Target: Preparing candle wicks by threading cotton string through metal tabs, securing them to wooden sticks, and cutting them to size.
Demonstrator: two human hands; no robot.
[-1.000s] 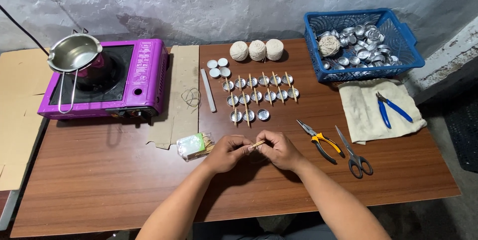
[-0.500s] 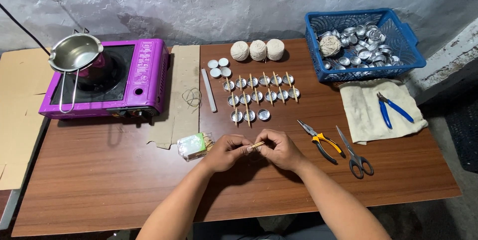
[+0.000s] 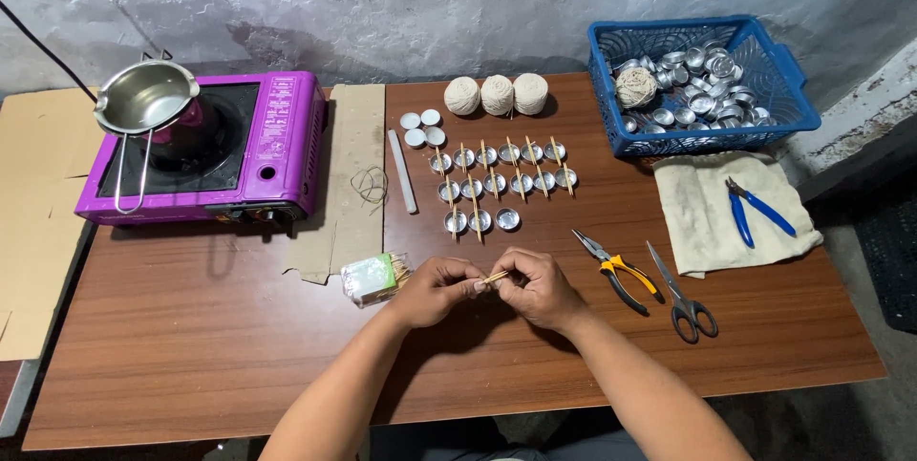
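The left hand (image 3: 435, 291) and right hand (image 3: 537, 287) meet over the brown table (image 3: 191, 346), both pinching a thin wooden stick (image 3: 495, 278) between their fingertips. Small metal cups (image 3: 497, 179) lie at twelve o'clock, yellow-handled pliers (image 3: 616, 270) at three o'clock.

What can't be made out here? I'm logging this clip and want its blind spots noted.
Head view only:
- Small wooden stick: mostly covered by left hand and right hand; its grip is unclear.
- Blue basket contents: too small to count.
- Cardboard sheet: cut off by the left edge.
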